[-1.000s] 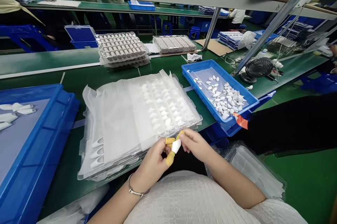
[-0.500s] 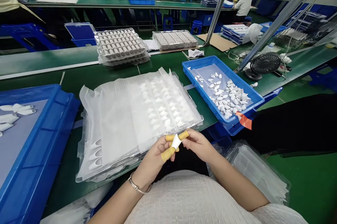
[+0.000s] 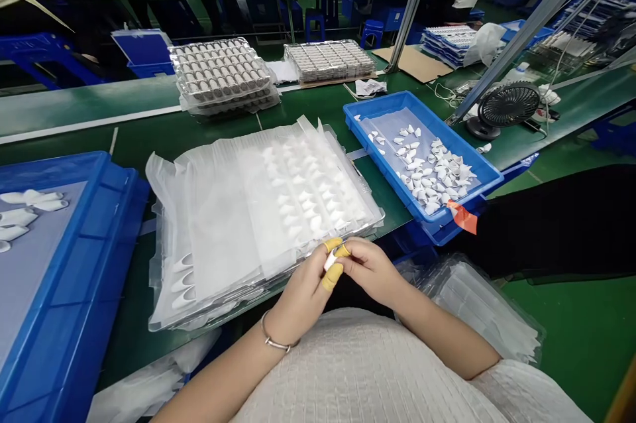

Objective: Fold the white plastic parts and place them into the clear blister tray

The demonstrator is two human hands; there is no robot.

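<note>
Both of my hands are together in front of my body, closed around a small white curved plastic piece (image 3: 330, 260). My left hand (image 3: 309, 285), with yellow finger cots, pinches it from the left. From the other side my right hand (image 3: 368, 268) grips its upper end, a yellow cot on a fingertip. My fingers hide part of the piece. Just beyond my hands lies a stack of clear trays (image 3: 223, 211) covered by translucent sheets, with rows of white pieces showing through. A blue bin (image 3: 397, 187) at the right holds many small white pieces.
Another blue bin (image 3: 74, 264) with longer white pieces stands at the left. Trays of cylindrical parts (image 3: 221, 71) sit farther back. A black fan (image 3: 509, 105) and a metal post (image 3: 536, 32) are at right. Bagged sheets (image 3: 477, 303) lie below the bench.
My hands have drawn closer together, and my left hand has turned, covering more of the white piece. The view has shifted slightly.
</note>
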